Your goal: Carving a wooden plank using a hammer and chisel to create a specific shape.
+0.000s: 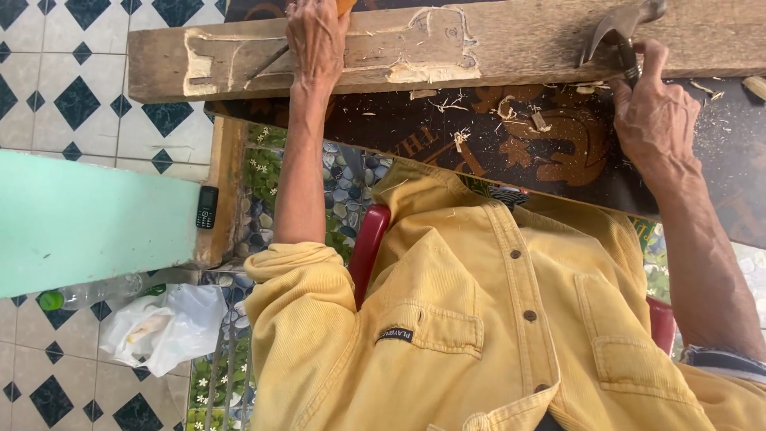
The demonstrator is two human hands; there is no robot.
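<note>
1. From my remote feed, a dark worktop (447,128) with orange patterning carries a long weathered wooden plank (527,40), its face carved into pale recesses.
2. I see wood shavings (511,108) scattered on the worktop just beside the plank.
3. A pale green table (80,215) stands beside it, a small black mobile phone (207,207) lying at its edge.
4. On the diamond-tiled floor (72,88) below, I make out a white plastic bag (163,323) and a clear plastic bottle (92,294) with a green cap.
</note>
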